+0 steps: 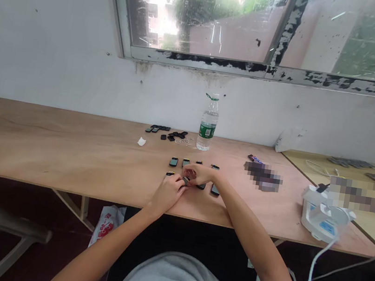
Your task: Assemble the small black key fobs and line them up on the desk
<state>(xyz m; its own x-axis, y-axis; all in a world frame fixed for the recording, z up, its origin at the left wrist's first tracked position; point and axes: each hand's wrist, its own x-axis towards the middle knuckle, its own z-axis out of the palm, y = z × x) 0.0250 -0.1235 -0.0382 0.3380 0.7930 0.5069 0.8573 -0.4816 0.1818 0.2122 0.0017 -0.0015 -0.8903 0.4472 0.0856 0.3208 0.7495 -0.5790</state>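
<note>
My left hand [171,190] rests on the wooden table, its fingers closed at the left side of a small black module with a grey screen-like face [185,181]. From above and the right, my right hand [198,174] pinches at the same piece, and the fingers cover much of it. Similar modules lie around the hands in two rough rows: one at the upper left [173,162], one behind the right fingers [186,162], and one at the lower right [215,190]. Some show yellow at their top edges. Another [169,174] is partly hidden by my left hand.
Behind the rows stand a water bottle [207,127] and a loose pile of black pieces [177,135]. A white paper scrap [141,141] lies left. To the right are a wrapped bar [255,159] and a white device [324,217] with cables. The table's front edge [203,220] is close.
</note>
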